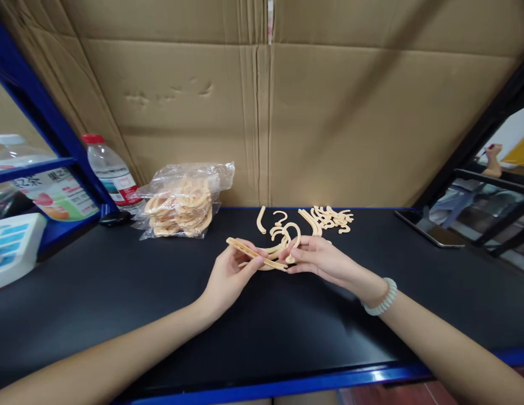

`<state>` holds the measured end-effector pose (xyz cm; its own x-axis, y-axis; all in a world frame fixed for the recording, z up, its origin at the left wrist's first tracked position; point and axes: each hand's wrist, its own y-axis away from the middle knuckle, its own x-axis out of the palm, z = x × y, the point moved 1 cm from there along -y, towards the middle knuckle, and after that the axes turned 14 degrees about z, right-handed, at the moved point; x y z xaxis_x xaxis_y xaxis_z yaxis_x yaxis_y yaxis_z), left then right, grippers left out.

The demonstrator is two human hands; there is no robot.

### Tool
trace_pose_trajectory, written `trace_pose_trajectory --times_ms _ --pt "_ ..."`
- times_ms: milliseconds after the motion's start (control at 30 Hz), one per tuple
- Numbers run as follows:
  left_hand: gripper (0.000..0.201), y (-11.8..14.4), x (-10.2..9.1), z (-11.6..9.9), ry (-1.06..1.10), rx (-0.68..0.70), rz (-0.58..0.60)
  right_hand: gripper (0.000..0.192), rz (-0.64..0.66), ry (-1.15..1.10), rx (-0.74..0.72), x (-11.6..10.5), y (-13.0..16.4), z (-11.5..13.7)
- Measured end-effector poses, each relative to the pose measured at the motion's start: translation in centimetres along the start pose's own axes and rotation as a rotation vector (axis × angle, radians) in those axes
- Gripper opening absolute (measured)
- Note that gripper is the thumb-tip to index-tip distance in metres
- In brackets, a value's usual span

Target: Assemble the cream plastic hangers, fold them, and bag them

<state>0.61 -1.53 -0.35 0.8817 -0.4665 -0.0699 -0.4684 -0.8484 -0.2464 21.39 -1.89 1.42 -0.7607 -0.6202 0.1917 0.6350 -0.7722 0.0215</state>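
Observation:
My left hand pinches the left part of a beige plastic hanger piece, a long flat bar held just above the black table. My right hand grips the bar's right end together with a curved hook piece. Both hands meet at the table's middle. A small heap of curved beige pieces lies right behind my fingers, partly hidden by them. Further back rests a row of loose beige hooks.
A clear plastic bag of beige curved parts sits at the back left, beside a water bottle. A phone lies at the right rear. Cardboard walls the back. Blue shelving with boxes stands left.

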Motion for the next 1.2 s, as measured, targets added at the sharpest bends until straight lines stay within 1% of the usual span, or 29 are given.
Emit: trace_pose_trajectory --times_ms 133,267,467,600,733,900,1033,1200 --pt "0.018 0.3 0.1 -0.1 -0.013 0.037 -0.007 0.029 0.023 0.01 0.045 0.4 0.2 0.0" --pt "0.013 0.4 0.4 -0.7 -0.048 0.077 -0.006 0.025 0.016 -0.004 0.047 0.5 0.2 -0.2" --pt "0.01 0.8 0.7 -1.2 -0.105 0.085 -0.047 0.021 0.032 -0.038 0.033 0.4 0.4 -0.2" --pt "0.009 0.8 0.7 -1.4 -0.146 0.087 -0.051 0.021 0.017 -0.034 0.047 0.5 0.4 0.0" --pt "0.008 0.8 0.7 -1.5 -0.157 0.104 -0.057 0.02 0.023 -0.023 0.032 0.6 0.3 0.0" --pt "0.008 0.9 0.9 -1.2 -0.156 0.128 -0.034 0.024 -0.028 0.01 0.007 0.7 0.1 -0.2" --pt "0.008 1.1 1.0 -1.0 -0.14 0.132 -0.023 0.029 -0.1 0.056 -0.056 0.7 -0.2 -0.6" --pt "0.007 1.4 1.1 -0.9 -0.153 0.143 -0.036 0.025 -0.164 0.144 -0.098 0.9 -0.4 -1.2"
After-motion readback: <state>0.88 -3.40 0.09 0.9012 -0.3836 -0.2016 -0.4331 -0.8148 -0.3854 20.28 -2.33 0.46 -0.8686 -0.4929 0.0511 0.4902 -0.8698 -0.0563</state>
